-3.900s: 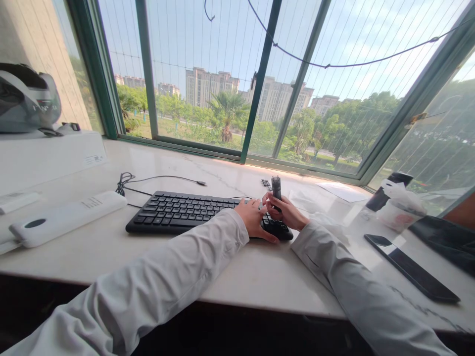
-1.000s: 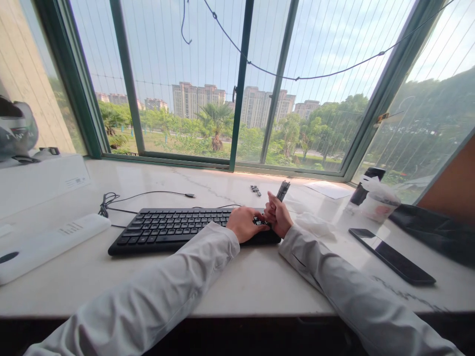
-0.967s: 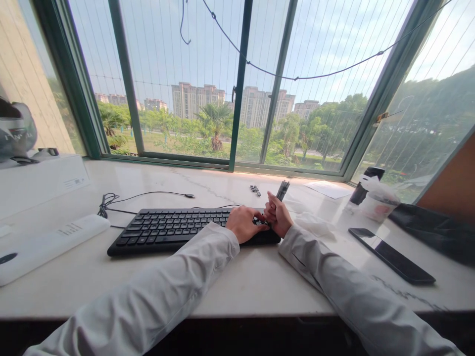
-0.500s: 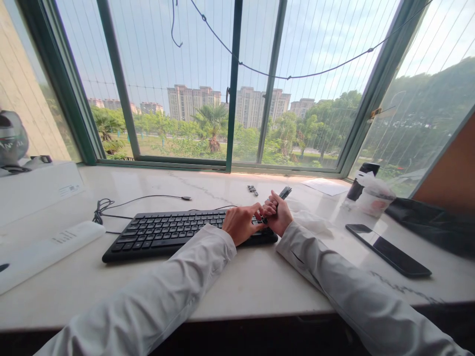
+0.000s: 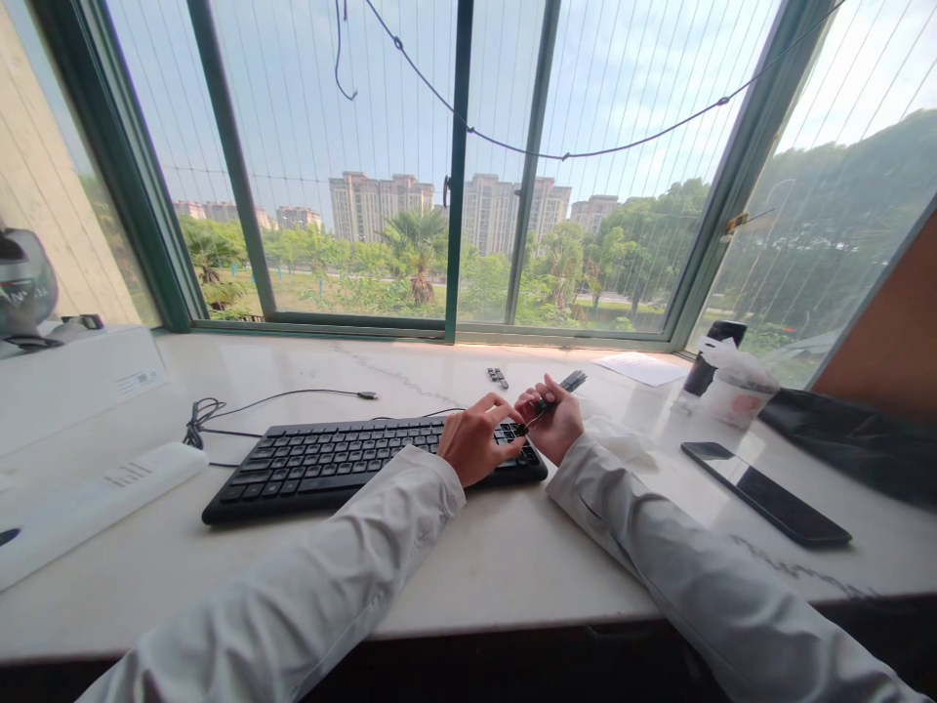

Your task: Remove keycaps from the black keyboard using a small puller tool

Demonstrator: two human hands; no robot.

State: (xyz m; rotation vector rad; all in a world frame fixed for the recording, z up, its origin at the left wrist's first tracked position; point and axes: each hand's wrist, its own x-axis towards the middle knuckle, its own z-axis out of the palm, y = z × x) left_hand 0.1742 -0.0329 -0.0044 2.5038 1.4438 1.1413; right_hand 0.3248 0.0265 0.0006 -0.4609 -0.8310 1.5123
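Note:
A black keyboard (image 5: 322, 469) lies on the white counter, with some keys near its right end hidden by my hands. My right hand (image 5: 560, 425) is closed around a slim dark keycap puller (image 5: 575, 382); its brush-like end points up and right, and thin wire shows at the lower end. Between the thumb and fingers of my left hand (image 5: 468, 441) is a small black keycap (image 5: 520, 429), at the wire end of the puller, just above the right part of the keyboard. Several loose keycaps (image 5: 498, 377) rest on the counter behind the keyboard.
A phone (image 5: 765, 493) lies at the right, near a plastic-wrapped cup (image 5: 736, 391) and a dark bottle (image 5: 713, 356). Crumpled clear plastic (image 5: 622, 444) is beside my right hand. At the left are a coiled cable (image 5: 201, 420), a white device (image 5: 109, 498) and a white box (image 5: 80, 376).
My right hand has drawn slightly to the right and tilted the puller, so its wire end and the dark keycap show more clearly. My left hand stays almost in place.

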